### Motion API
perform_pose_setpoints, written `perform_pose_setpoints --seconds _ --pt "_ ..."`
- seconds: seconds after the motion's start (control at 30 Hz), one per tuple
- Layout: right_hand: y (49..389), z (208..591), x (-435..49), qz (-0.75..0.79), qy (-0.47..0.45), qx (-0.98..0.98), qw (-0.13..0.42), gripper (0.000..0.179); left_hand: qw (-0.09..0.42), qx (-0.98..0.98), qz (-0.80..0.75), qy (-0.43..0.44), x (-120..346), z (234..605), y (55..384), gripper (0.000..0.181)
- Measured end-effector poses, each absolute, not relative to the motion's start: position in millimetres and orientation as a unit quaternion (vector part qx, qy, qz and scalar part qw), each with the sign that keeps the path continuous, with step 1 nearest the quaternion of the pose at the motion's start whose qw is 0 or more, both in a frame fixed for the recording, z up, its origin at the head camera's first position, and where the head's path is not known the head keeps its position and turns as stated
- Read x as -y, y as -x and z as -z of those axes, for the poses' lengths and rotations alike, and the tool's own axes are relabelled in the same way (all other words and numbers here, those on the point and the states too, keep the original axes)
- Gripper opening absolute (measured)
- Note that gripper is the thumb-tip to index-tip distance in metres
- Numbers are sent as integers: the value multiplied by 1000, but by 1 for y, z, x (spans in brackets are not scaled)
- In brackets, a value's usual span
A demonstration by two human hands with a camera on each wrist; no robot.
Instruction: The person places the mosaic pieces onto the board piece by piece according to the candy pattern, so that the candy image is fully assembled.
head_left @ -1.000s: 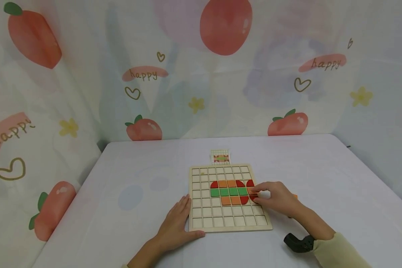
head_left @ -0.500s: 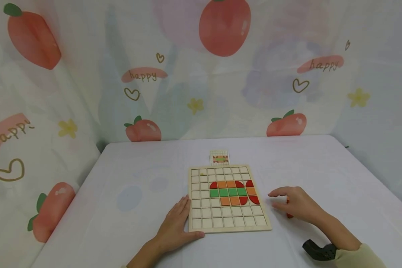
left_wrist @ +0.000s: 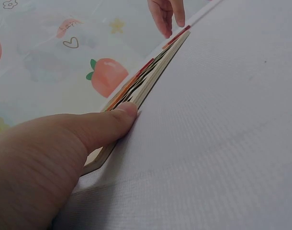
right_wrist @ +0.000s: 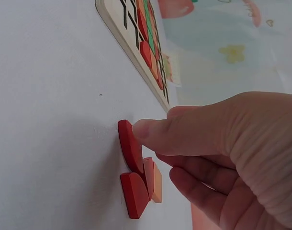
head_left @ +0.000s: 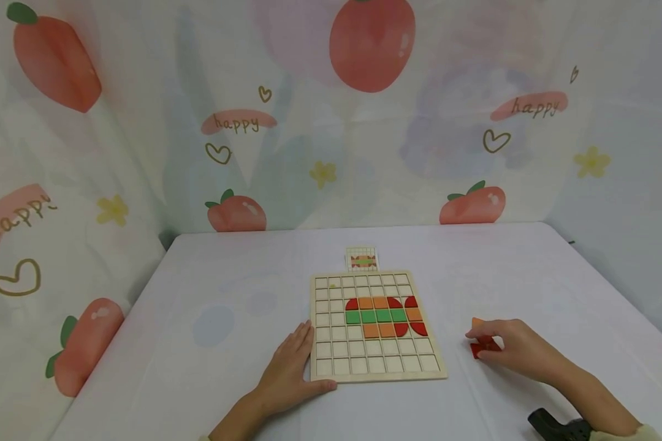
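A wooden grid board bears a pattern of green and orange square tiles and red rounded tiles. My left hand lies along its left side with straight fingers, the thumb on the front edge. Right of the board, my right hand is down at several loose tiles. Its thumb and index finger pinch a red quarter-circle tile, seen with the thumb over its corner in the right wrist view. Right beside that lie another red tile and an orange tile.
Behind the board lies a small pattern card with a printed red, orange and green design. A white cloth covers the table. A printed curtain stands at the back and sides. A black device sits at my right wrist.
My right hand has left an orange tile and a red one at the board's right edge, then moved right and nearer to the loose tiles. The left hand stays in place.
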State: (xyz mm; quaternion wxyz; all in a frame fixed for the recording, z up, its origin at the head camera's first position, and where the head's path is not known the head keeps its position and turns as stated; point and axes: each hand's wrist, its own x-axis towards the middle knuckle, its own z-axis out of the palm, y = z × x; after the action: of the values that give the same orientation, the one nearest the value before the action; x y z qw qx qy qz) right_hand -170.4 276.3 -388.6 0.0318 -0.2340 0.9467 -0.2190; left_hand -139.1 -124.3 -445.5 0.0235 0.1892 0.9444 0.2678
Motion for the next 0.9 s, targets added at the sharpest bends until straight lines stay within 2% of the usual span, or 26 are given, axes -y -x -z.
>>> perform_pose_setpoints --seconds 0.23,0.53,0.9 --pt "173 392 -281 211 263 -941 45 27 22 -944 -270 -190 125 446 140 107" --pt "177 396 -277 211 273 -938 33 24 22 -944 -269 -190 125 448 140 107" --pt "178 405 -266 231 219 -948 8 23 24 -944 -269 -190 125 447 140 107"
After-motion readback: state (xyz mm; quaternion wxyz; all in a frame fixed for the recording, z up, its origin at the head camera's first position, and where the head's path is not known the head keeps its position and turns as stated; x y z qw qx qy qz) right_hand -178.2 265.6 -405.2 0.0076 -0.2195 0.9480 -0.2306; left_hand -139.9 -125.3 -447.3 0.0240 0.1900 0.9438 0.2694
